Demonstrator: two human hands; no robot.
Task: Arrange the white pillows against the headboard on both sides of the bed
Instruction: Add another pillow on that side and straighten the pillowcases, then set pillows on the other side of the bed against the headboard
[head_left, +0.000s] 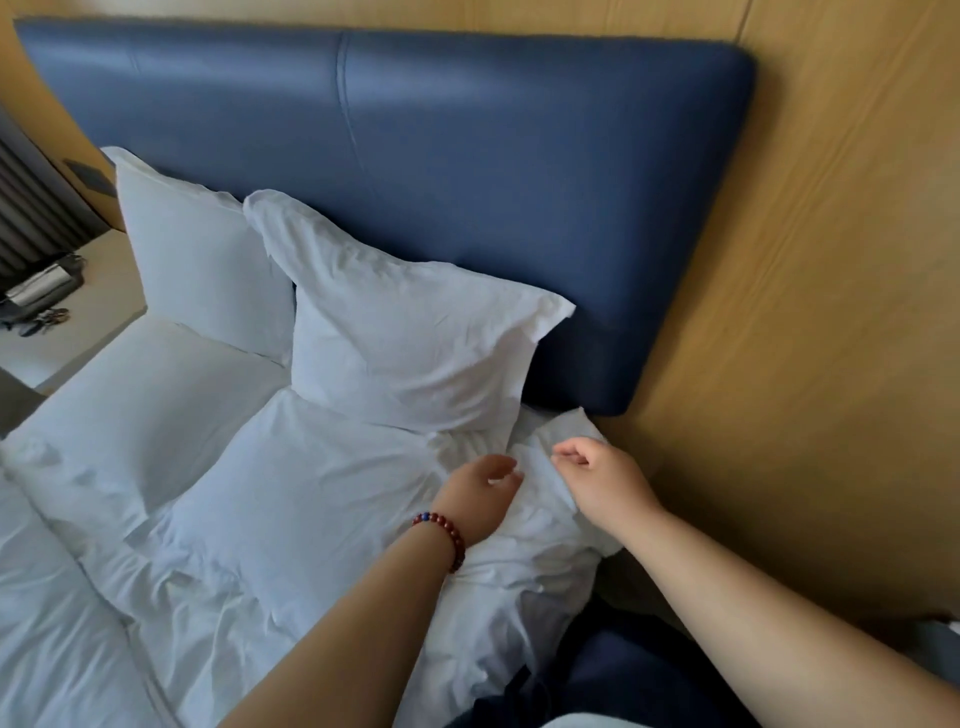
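Though slack and empty, left grip (485, 480), right grip (597, 478) — just below propped pillow (405, 343)

Right end of the headboard (623, 260) is bare, so there's room between the near pillow (405, 353) and the wall (831, 312). Left side's blocked: far pillow (197, 260) fills it, nightstand (88, 312) just beside.

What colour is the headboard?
The headboard is dark blue; the head view shows it best.

A bedroom: padded blue headboard (467, 156), white pillows (405, 343), bedside table (104, 280).
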